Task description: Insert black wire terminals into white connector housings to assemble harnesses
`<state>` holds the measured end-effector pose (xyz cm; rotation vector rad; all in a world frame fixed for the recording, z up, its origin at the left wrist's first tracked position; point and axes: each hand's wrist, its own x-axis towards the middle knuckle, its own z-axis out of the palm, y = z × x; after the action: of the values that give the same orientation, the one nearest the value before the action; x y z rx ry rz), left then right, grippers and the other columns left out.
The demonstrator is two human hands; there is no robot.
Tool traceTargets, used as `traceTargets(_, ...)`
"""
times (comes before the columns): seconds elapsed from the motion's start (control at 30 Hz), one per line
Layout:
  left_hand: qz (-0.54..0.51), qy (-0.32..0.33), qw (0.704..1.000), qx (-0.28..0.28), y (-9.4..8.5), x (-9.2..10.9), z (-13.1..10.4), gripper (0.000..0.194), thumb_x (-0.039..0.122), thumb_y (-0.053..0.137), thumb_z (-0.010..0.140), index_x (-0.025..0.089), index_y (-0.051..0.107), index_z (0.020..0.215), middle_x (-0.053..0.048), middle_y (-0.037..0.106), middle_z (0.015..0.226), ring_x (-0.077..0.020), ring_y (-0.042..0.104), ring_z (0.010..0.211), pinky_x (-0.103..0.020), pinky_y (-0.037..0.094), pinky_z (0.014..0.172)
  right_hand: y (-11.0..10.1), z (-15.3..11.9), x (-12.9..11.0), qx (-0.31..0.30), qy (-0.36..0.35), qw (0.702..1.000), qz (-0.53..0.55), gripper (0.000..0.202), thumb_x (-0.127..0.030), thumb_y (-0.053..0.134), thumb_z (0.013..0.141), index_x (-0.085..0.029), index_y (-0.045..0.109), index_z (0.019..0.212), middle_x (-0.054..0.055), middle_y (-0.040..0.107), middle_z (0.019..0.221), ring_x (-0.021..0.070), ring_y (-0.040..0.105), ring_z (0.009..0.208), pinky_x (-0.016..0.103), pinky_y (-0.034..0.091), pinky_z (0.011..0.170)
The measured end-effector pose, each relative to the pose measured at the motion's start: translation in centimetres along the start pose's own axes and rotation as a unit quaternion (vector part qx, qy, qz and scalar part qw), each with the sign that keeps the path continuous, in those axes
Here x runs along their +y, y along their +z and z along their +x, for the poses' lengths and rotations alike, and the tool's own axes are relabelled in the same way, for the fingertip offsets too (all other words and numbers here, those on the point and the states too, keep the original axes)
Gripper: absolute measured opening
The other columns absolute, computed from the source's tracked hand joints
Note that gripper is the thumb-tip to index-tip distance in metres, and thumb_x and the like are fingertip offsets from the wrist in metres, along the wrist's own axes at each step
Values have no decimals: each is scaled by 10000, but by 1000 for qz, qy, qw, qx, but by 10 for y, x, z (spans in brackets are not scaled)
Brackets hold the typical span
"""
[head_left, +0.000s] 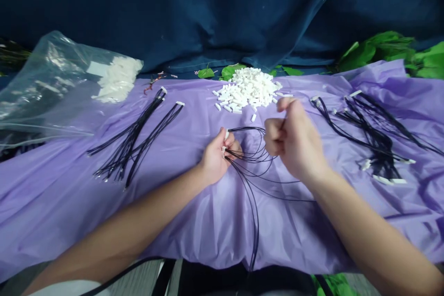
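My left hand [220,155] is closed over small white connectors [224,149] with thin black wires [255,173] running out of them. Some of these wires loop to the right, and others hang down over the front edge of the cloth. To the right, my right hand [291,136] is raised with its fingers curled in a pinch, and black wires reach up to its fingers. Its fingertips are partly hidden. Behind both hands lies a heap of small white connector housings [251,85].
Finished-looking black wire bundles [138,134] lie on the left, with more wire harnesses [373,134] on the right. A clear plastic bag [65,83] holding white pieces sits at the back left. Green leaves [381,51] edge the purple cloth [173,222] near a dark blue curtain [138,14].
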<state>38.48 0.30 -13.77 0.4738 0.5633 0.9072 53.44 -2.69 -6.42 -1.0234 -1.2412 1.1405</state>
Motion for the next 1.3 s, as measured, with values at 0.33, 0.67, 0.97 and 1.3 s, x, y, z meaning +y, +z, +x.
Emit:
traceTargets(0.33, 66, 45, 997, -12, 0, -8, -4, 457, 428, 335, 933, 160, 359, 564, 13, 324, 506, -93, 327, 492, -205, 320, 527, 7, -21, 47, -39, -104, 870, -481, 147, -321, 391, 960, -196, 467, 974, 23, 631, 765, 143, 592, 605, 246, 357, 541)
traceTargets(0.67, 99, 39, 994, -11, -2, -8, -3, 517, 520, 419, 887, 151, 395, 526, 20, 311, 464, -76, 293, 446, -202, 267, 478, 10, -23, 51, -8, -130, 860, -494, 200, -307, 416, 958, -167, 559, 960, 33, 673, 760, 137, 620, 609, 232, 413, 567)
traceTargets(0.97, 152, 53, 987, 16, -3, -10, 0, 517, 500, 413, 903, 123, 517, 566, 18, 359, 461, -69, 346, 434, -206, 280, 475, 5, -24, 45, -35, -139, 866, -478, 169, -268, 441, 948, -167, 572, 978, 30, 681, 858, 142, 628, 683, 242, 439, 644)
traceTargets(1.3, 196, 65, 979, 0, -3, -11, 0, 577, 506, 407, 905, 155, 416, 447, 4, 372, 413, -82, 341, 422, -238, 291, 496, 0, -22, 42, 18, -108, 829, -548, 351, -416, 454, 937, -172, 528, 1178, 24, 670, 774, 142, 583, 545, 247, 328, 502)
